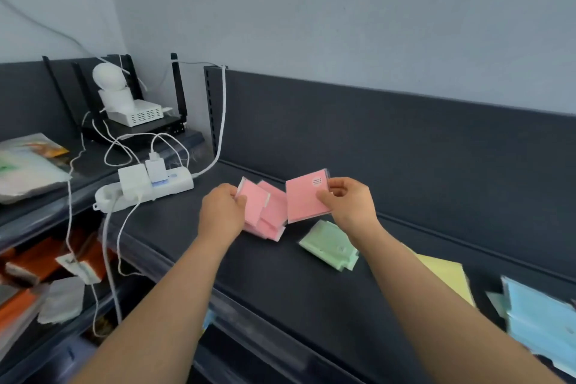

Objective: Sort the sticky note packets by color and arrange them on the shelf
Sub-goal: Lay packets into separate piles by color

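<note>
**Forearms out over the shelf (280, 284), pink in both hands**

Our two forearms reach in from the near edge toward the pink pile (271, 221), which we take as our marker. Our left hand (223, 212) sits at the pile's left side. Its fingers curl round a tilted pink packet (254, 201) that leans on the heap, and we judge this is to steady or square the heap.

Just right of the pile, our right hand (350, 203) pinches a labelled pink packet (307, 199) by its right edge. It is raised with its face toward us, probably so we can check the colour before adding it.

Right of the pile and nearer us lie the green packets (330, 245). Further right are the yellow packets (445, 274), then the blue packets (539, 321), blurred at the frame edge. Each colour lies apart, so sorting looks well along.

Left of the pile, a power strip (143, 188) lies at the shelf's end.
</note>
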Motion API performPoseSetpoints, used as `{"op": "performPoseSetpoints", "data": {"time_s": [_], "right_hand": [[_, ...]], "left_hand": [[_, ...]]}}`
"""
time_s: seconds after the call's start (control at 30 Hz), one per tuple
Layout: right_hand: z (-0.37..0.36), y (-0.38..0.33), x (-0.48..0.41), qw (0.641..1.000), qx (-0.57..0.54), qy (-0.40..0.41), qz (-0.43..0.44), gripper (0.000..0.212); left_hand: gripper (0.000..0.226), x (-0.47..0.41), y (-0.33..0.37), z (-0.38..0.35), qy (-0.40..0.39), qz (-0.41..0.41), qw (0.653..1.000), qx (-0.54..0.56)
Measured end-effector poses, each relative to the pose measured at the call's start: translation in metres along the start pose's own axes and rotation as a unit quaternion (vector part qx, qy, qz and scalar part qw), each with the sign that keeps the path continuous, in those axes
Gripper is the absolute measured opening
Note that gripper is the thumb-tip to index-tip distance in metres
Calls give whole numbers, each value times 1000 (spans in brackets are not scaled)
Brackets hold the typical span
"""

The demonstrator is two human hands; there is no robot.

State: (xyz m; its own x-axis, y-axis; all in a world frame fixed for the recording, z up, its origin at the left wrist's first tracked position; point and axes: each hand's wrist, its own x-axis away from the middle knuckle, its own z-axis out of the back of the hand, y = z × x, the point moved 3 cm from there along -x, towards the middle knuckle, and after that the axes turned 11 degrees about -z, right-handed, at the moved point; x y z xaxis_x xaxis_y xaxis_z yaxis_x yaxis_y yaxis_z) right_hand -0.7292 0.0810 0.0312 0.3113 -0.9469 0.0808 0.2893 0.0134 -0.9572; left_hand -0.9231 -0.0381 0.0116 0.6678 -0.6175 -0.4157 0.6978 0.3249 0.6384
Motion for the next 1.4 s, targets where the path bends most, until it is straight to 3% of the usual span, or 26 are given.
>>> {"op": "performPoseSetpoints", "data": {"time_s": [0.27,0.57,0.67,0.8,0.9,1.13,1.4], "right_hand": [[-47,-3,-11,1000,-8,-9,-24,17],[-76,-10,-14,975,217,24,41,22],[-84,-5,-17,972,231,21,42,29],[-81,-5,-11,966,249,39,61,25],[-76,-7,-6,959,267,51,80,27],[-50,-16,15,943,303,80,109,41],[22,0,56,905,374,166,114,33]], "left_hand": [[22,-12,-26,-5,-42,-27,999,-1],[25,-7,-27,3,-35,-74,996,35],[30,-5,-24,7,-48,-75,995,50],[15,-5,-22,9,-68,-74,994,33],[22,-4,-19,13,-74,-89,993,0],[25,2,10,22,-55,-190,977,-79],[23,33,66,-1,-61,-316,943,-79]]}}
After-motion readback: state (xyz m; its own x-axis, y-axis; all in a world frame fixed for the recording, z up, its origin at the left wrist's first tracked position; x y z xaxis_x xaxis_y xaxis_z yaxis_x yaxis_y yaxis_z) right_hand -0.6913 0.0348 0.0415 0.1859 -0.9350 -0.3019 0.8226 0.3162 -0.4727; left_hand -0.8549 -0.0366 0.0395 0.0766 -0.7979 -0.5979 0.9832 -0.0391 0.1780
